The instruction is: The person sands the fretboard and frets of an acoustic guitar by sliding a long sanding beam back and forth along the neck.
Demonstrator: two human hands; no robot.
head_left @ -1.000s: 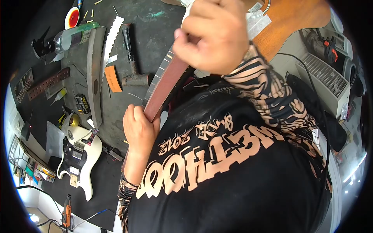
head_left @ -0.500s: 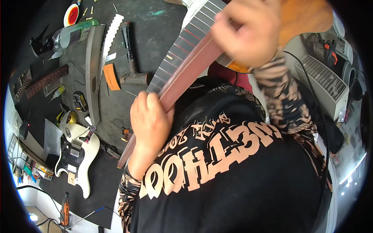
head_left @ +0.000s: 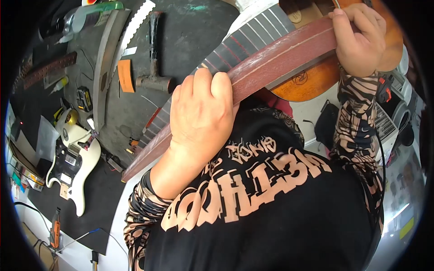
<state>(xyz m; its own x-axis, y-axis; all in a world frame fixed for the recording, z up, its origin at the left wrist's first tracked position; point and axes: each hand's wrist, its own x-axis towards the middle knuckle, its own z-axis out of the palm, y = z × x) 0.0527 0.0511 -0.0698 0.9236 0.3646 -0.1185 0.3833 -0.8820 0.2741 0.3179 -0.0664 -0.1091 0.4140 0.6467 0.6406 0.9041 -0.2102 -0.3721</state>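
Observation:
A long reddish-brown bar (head_left: 282, 61) lies along the dark fretboard (head_left: 244, 45) of an orange-brown guitar (head_left: 307, 83). My left hand (head_left: 203, 108) is wrapped over the bar near its middle, knuckles up. At the bar's upper right end, my right hand (head_left: 359, 38) grips it with thumb and fingers, over the guitar's body. Pale and reddish lines cross the fretboard beside the bar. The bar's lower left end sticks out past my left wrist.
A hammer (head_left: 154, 83), an orange block (head_left: 126, 76), a curved metal beam (head_left: 105, 67) and a white toothed strip (head_left: 135, 22) lie on the dark mat. A white electric guitar body (head_left: 86, 158) is at the left, with an orange-and-black tool (head_left: 55, 228) below.
Both hands and the bar have moved right relative to the view, and more of the bar shows between the hands. The view has shifted, with the bench tools now farther left and higher.

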